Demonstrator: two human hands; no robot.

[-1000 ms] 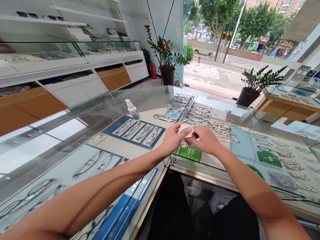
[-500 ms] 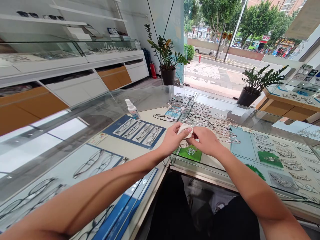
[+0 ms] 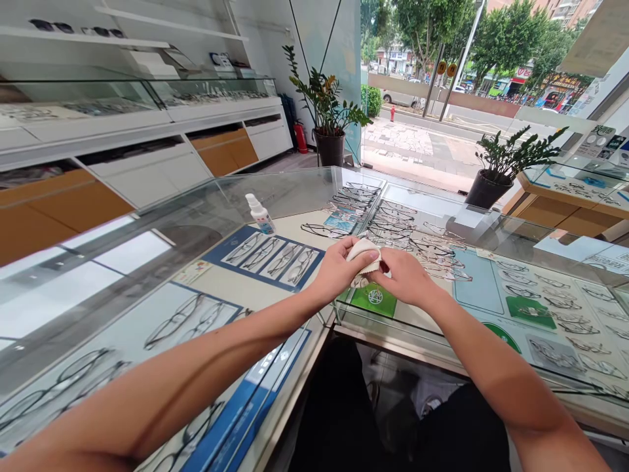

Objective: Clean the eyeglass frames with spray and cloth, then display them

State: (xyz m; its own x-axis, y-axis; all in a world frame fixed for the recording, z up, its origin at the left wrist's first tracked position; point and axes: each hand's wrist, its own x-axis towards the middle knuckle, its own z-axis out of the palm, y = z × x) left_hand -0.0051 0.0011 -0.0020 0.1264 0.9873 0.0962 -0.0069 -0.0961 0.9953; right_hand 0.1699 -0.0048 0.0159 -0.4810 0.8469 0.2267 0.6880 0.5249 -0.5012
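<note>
My left hand is closed round a small white cloth, thumb pressed on top of it. My right hand meets it from the right, fingers pinched at the cloth's edge; whatever lies inside the cloth is hidden. Both hands hover just above the corner where two glass display cases join, over a green card inside the case.
A small white spray bottle stands on the glass to the left. Several spectacle frames lie in rows under the glass. Two potted plants stand by the open shopfront. White and wooden cabinets line the left wall.
The hands stayed together in the same spot. The left thumb slid a little further over the cloth, which now bunches more between the fingers.
</note>
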